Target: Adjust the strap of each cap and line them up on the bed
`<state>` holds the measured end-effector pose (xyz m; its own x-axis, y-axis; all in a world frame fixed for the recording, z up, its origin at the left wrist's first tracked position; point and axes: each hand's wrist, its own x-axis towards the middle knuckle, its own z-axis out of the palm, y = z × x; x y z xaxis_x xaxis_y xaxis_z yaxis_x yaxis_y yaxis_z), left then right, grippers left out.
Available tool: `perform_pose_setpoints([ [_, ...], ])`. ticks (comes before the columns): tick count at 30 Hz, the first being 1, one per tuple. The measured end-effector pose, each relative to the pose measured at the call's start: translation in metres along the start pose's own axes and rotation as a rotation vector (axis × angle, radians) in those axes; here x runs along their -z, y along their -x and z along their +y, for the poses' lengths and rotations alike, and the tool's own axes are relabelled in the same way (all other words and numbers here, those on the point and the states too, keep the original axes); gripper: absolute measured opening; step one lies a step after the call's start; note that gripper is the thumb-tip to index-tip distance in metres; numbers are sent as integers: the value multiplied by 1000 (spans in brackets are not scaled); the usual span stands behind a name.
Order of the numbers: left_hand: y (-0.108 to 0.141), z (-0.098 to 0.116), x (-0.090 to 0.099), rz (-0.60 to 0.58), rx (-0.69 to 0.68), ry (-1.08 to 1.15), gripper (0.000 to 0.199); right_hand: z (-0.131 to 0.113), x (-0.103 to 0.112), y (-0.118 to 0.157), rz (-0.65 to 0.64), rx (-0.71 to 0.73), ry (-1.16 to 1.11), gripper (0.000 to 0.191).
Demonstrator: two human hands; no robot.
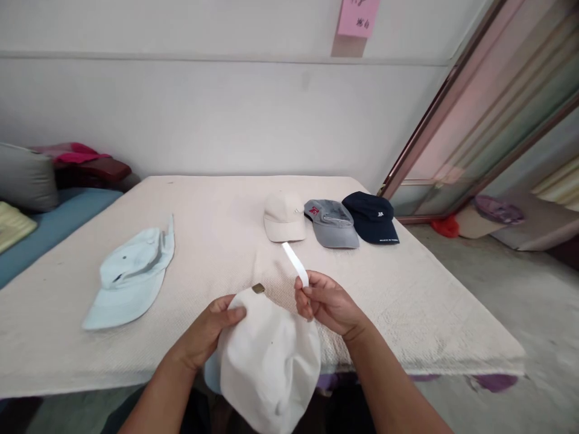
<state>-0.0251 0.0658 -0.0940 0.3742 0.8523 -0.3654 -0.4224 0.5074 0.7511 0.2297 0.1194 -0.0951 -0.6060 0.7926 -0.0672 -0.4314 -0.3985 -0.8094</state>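
Observation:
A white cap (271,355) hangs over the table's near edge, its crown facing me. My left hand (212,328) grips it by the rim, thumb on the outside, beside a small brass-coloured buckle (258,288). Between the thumb and fingers of my right hand (328,301) is a white strap (295,263), its free end pointing up and away. Part of a pale blue brim (211,371) shows below my left hand. Off to the left lies a light blue cap (131,277), its loose strap sticking up.
Towards the back of the cloth-covered table (217,211) sit a beige cap (284,217), a grey cap (333,223) and a navy cap (373,218) in a row. Cushions (27,178) lie at far left. A pink note (358,17) is on the wall.

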Motion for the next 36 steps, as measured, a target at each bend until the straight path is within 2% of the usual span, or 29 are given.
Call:
perform_pose_setpoints([
  [4, -6, -3, -3, 50, -2, -37, 41, 6, -5, -6, 95, -24, 59, 12],
  [8, -8, -2, -8, 39, -23, -39, 35, 11, -11, -10, 79, -23, 118, 26],
  [14, -10, -7, -4, 141, -15, -66, 22, 12, -15, -12, 71, -65, 168, 22],
  [17, -11, -9, -3, 155, -38, -50, 23, 10, -14, -14, 104, -49, 207, 17],
  [22, -9, -8, -8, 275, -74, -96, 21, 9, -15, -18, 139, -55, 230, 11],
  [29, -6, -7, -8, 196, -121, -92, 16, 12, -18, -22, 126, -100, 328, 21],
  [34, -6, -10, -7, 294, -123, -92, 19, 13, -18, -22, 143, -111, 363, 21],
  [36, -7, -10, -8, 289, -137, -80, 21, 13, -19, -22, 131, -113, 368, 20],
])
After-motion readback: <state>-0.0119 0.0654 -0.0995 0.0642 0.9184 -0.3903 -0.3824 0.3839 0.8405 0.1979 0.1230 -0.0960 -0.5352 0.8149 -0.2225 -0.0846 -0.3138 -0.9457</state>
